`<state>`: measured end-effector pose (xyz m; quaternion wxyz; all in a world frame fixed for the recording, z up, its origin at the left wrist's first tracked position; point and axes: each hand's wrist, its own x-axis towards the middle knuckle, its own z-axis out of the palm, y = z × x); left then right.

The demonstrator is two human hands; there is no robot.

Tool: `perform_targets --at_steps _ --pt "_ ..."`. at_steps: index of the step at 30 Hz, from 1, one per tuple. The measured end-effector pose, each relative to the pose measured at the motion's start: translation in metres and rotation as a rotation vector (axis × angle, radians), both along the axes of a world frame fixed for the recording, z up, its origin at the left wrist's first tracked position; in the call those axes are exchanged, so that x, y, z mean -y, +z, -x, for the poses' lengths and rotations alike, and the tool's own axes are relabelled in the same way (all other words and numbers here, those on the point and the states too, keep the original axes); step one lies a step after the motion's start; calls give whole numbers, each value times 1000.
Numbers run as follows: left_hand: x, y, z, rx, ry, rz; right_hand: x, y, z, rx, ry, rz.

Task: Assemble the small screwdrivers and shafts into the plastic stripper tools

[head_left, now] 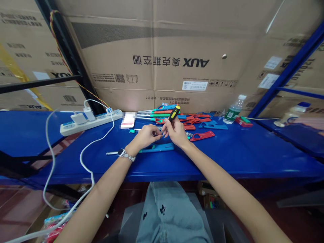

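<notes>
My right hand point(175, 131) is closed around a screwdriver point(174, 113) with a black and yellow handle, its tip pointing down toward my left hand. The fingers of my left hand point(147, 135) are pinched together beside the screwdriver tip; a small dark part shows at them, too small to name. Under my wrists lies a blue gas lighter point(162, 147) with a long metal tube point(111, 153). Behind my hands is a pile of similar lighters with blue, red and green handles. Loose red handle shells point(202, 135) and blue shells point(214, 125) lie to the right.
A white power strip point(91, 122) with plugs and trailing cables point(87, 148) lies left, near a pixelated phone-like object point(128, 120). A water bottle point(234, 109) and a small red box point(243, 122) stand right. Cardboard cartons point(162, 44) rise behind the blue table point(240, 155).
</notes>
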<state>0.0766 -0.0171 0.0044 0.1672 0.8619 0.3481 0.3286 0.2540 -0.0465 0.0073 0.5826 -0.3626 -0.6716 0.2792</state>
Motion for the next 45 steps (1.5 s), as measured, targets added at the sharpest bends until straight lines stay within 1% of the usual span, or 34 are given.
perform_targets --at_steps 5,9,12,16,18,21,23,28,33,38,45 --pt "3 0 -2 11 -46 -23 0 1 -3 10 10 23" --pt "2 -2 -4 38 -64 -10 -2 1 -5 -71 -8 55" --pt "2 -3 -4 17 -62 3 -2 2 -6 -97 -7 59" --pt "8 1 -4 -22 -60 -61 -1 5 -12 -87 -53 40" --pt "13 3 -6 -53 -106 -74 0 7 -17 -91 -84 35" --pt "18 4 -10 -151 -197 -24 1 9 -24 -87 -110 30" --pt "18 3 -11 -211 -223 -4 3 9 -26 -81 -105 30" --pt "13 3 -7 -258 -188 7 7 7 -20 -47 -79 33" --pt "9 4 0 -222 -175 73 10 5 -14 13 -76 27" --pt "7 4 0 -214 -171 77 11 5 -11 6 -58 65" --pt "6 1 2 -170 -178 55 9 1 -11 22 -37 66"
